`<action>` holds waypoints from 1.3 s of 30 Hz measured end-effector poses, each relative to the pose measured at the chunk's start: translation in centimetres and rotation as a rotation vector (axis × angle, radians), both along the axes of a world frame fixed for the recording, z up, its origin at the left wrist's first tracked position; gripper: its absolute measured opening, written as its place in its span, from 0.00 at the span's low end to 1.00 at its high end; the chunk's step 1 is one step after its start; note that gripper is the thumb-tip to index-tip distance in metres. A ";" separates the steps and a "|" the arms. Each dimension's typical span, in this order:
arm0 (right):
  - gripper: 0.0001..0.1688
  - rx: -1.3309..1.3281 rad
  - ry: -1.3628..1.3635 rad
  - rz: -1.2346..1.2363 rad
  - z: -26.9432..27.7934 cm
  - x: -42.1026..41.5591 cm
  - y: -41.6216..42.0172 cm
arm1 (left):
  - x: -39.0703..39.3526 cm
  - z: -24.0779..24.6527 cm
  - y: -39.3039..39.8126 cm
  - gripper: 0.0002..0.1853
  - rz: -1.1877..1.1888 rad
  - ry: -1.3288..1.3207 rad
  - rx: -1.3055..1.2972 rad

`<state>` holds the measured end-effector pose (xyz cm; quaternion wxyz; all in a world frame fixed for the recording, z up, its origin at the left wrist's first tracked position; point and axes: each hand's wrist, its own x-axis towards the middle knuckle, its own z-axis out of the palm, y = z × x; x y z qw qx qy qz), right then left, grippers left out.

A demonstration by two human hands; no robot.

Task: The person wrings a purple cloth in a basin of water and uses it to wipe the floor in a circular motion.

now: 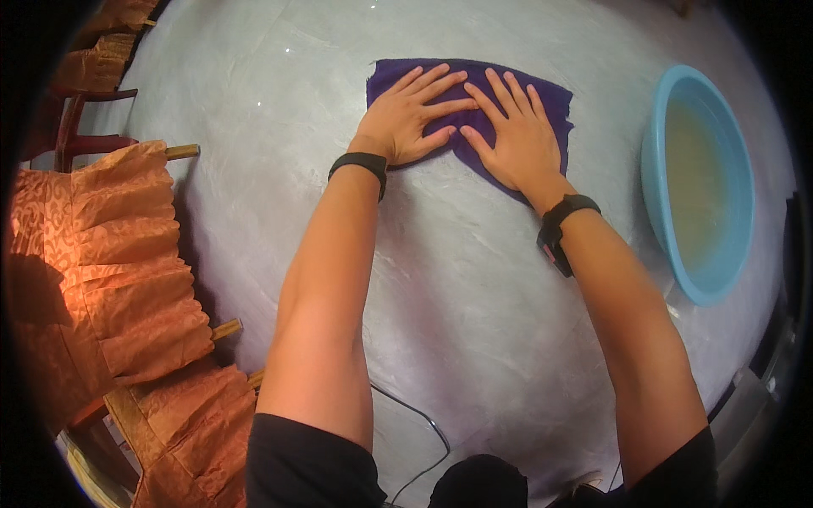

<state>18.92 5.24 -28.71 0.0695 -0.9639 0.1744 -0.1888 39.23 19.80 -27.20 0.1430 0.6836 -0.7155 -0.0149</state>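
Observation:
A dark purple cloth [533, 86] lies spread on the pale, glossy, marbled floor [286, 127]. My left hand [416, 111] rests flat on its left part, palm down with the fingers apart. On the right part, my right hand [517, 130] presses down the same way, its fingers spread. Both thumbs point inward and almost meet near the cloth's front edge, which dips between the wrists. Neither hand grips the fabric. Each wrist wears a black band; the right one looks like a watch.
To the right stands a light blue plastic basin [657, 209] holding cloudy, brownish water. Along the left are chairs with ruffled orange fabric covers [140, 254] and wooden legs [227, 329]. A thin dark cable [438, 432] crosses the floor near my body.

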 end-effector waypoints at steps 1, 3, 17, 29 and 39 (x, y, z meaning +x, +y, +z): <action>0.40 0.002 -0.011 0.009 -0.2 0.5 -0.2 | 0.4 -0.1 0.0 0.30 0.010 0.003 -0.002; 0.39 0.010 -0.037 0.030 -0.5 1.8 -0.3 | 1.0 -0.4 0.1 0.30 0.055 0.012 -0.011; 0.39 0.026 0.087 0.157 1.3 -0.9 1.9 | -6.1 -1.1 4.4 0.29 0.381 0.118 -0.107; 0.44 0.171 0.216 0.156 2.8 -15.3 12.8 | -21.4 0.7 14.8 0.27 0.433 0.150 -0.024; 0.44 0.216 0.250 0.145 3.0 -21.6 16.9 | -27.8 1.2 18.7 0.28 0.433 0.191 -0.013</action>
